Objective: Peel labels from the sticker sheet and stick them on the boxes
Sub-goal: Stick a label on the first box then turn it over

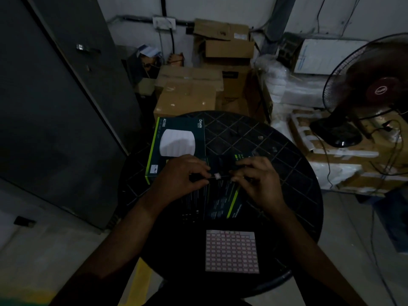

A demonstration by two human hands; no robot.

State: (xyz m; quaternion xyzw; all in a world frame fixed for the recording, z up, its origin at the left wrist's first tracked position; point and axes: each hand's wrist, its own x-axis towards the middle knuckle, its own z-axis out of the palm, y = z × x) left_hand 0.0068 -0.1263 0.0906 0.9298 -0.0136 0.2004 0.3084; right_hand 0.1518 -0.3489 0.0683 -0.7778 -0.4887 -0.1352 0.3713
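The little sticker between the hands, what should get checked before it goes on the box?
1. Label off the sheet and held: ok, it sits between the fingertips of the left hand and the right hand.
2. Box to stick it on within reach: ok, a dark box lies right under the hands.
3. Sticky side facing down: cannot tell, too dark.
4. Label flat, not folded: cannot tell, too small.
5. Other box already labelled: ok, a white tag shows on its near corner.
6. Sticker sheet ready for the next one: ok, it lies flat on the table, nearer the person.
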